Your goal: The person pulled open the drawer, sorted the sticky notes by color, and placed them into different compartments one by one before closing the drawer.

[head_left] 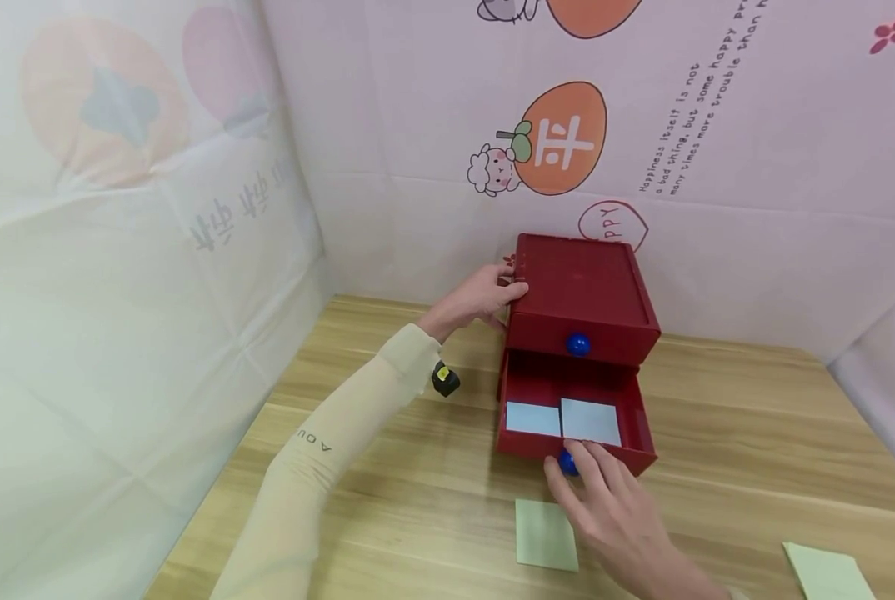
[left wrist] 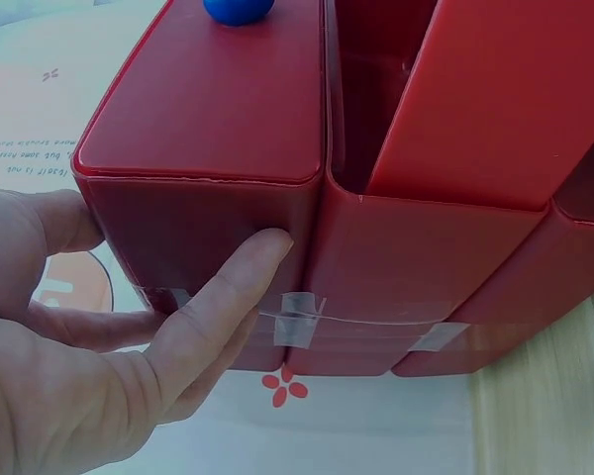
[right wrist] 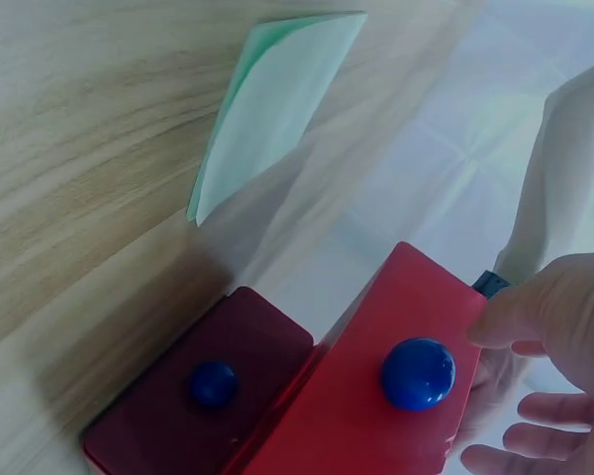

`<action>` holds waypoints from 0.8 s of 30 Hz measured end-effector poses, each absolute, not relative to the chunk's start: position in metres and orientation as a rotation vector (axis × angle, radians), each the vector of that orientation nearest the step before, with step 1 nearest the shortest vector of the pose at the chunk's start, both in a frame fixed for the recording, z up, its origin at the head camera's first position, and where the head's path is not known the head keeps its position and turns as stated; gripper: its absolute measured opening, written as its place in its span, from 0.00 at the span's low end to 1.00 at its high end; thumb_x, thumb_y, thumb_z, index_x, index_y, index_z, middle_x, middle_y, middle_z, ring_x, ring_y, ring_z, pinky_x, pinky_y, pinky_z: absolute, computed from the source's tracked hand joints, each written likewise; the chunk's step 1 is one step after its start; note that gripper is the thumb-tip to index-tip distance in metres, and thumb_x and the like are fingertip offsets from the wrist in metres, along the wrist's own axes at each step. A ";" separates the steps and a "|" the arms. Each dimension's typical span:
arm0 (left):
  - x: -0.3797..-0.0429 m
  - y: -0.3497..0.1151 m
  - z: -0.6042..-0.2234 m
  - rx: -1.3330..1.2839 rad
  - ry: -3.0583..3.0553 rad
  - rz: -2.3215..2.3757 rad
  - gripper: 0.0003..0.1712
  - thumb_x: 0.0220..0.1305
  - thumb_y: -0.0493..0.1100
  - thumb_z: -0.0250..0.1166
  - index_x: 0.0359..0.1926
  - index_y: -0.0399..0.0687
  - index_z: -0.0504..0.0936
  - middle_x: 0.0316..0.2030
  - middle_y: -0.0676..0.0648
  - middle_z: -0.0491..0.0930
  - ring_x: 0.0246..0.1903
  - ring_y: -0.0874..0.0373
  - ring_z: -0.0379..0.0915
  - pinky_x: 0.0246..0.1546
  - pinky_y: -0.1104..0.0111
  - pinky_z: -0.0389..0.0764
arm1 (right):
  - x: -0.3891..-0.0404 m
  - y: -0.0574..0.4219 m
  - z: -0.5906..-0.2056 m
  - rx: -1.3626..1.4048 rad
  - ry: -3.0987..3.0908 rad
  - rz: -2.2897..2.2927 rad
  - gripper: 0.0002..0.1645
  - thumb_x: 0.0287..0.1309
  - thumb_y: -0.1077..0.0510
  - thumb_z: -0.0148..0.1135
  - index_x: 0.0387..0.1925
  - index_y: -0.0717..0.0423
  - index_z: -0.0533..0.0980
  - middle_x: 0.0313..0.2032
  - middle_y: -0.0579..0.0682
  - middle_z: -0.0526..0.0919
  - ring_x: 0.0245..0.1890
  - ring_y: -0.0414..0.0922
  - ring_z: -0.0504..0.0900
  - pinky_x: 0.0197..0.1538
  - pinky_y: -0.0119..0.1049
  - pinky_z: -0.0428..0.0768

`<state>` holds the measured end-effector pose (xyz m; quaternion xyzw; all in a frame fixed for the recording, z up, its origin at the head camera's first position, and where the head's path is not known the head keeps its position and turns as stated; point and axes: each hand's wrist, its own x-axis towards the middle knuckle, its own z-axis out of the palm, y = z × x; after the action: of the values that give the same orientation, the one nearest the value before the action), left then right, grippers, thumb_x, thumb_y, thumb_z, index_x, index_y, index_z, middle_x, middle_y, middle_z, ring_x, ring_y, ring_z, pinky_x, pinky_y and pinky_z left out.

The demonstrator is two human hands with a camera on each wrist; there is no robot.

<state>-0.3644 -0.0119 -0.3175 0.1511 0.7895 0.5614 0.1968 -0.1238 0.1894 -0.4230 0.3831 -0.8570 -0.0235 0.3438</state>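
A red chest of drawers (head_left: pixel 582 279) with blue ball knobs stands against the back cloth. Its drawer (head_left: pixel 635 408) below the top one is pulled out, with two pale blue paper squares (head_left: pixel 592 421) lying inside. My left hand (head_left: pixel 481 296) rests at the chest's upper left edge; in the left wrist view a fairly straight finger (left wrist: pixel 243 267) presses the side wall. By the pulled-out drawer's blue knob (right wrist: pixel 418 374), my right hand (head_left: pixel 616 508) has its fingers loosely spread. The right wrist view shows this knob uncovered, with the fingers beside the drawer front.
A pale green paper square (head_left: pixel 545 535) lies on the wooden table (head_left: pixel 387 483) before the chest. More green paper (head_left: pixel 830 573) lies at the lower right, its layers visible in the right wrist view. A small black object (head_left: pixel 445 381) shows beside the left sleeve. Printed cloth (head_left: pixel 387 133) encloses the table.
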 end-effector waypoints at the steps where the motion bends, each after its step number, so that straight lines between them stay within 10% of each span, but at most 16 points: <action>1: -0.364 -0.012 -0.317 0.426 2.209 1.576 0.35 0.73 0.47 0.56 0.74 0.42 0.56 0.61 0.37 0.72 0.56 0.43 0.75 0.45 0.46 0.85 | -0.124 0.189 -0.424 0.989 -2.224 -0.054 0.36 0.78 0.55 0.19 0.52 0.58 0.79 0.51 0.68 0.77 0.45 0.62 0.79 0.42 0.53 0.87; 11: -0.366 -0.013 -0.318 0.430 2.222 1.556 0.36 0.73 0.47 0.56 0.75 0.41 0.54 0.65 0.37 0.68 0.61 0.42 0.72 0.46 0.46 0.85 | -0.125 0.188 -0.433 1.015 -2.284 -0.097 0.41 0.76 0.54 0.14 0.52 0.59 0.79 0.50 0.67 0.77 0.46 0.60 0.78 0.42 0.51 0.87; 14: -0.366 -0.012 -0.319 0.423 2.227 1.572 0.36 0.73 0.47 0.57 0.75 0.41 0.55 0.65 0.36 0.69 0.60 0.42 0.72 0.45 0.46 0.85 | -0.126 0.189 -0.439 1.022 -2.310 -0.131 0.16 0.69 0.58 0.53 0.53 0.59 0.79 0.50 0.66 0.78 0.46 0.59 0.78 0.44 0.50 0.87; 17: -0.366 -0.012 -0.319 0.419 2.228 1.569 0.36 0.73 0.47 0.57 0.75 0.41 0.55 0.64 0.37 0.69 0.60 0.43 0.73 0.43 0.48 0.86 | -0.127 0.188 -0.443 1.018 -2.326 -0.160 0.37 0.35 0.59 0.82 0.52 0.58 0.79 0.50 0.65 0.79 0.47 0.59 0.78 0.46 0.49 0.87; 18: -0.366 -0.012 -0.319 0.419 2.229 1.570 0.36 0.73 0.47 0.56 0.75 0.41 0.55 0.64 0.37 0.69 0.59 0.43 0.73 0.42 0.48 0.86 | -0.127 0.188 -0.444 1.013 -2.331 -0.161 0.45 0.22 0.58 0.87 0.52 0.58 0.79 0.50 0.65 0.79 0.47 0.59 0.78 0.46 0.49 0.87; 24: -0.365 -0.012 -0.318 0.439 2.222 1.574 0.34 0.74 0.47 0.55 0.74 0.41 0.56 0.63 0.36 0.71 0.59 0.42 0.73 0.43 0.46 0.85 | -0.131 0.189 -0.447 0.999 -2.354 -0.185 0.44 0.23 0.60 0.87 0.51 0.60 0.79 0.49 0.65 0.79 0.46 0.59 0.79 0.46 0.50 0.87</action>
<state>-0.3653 -0.0122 -0.3183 0.1564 0.7909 0.5601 0.1904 -0.1305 0.1887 -0.4470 0.3734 -0.8802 -0.0691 0.2847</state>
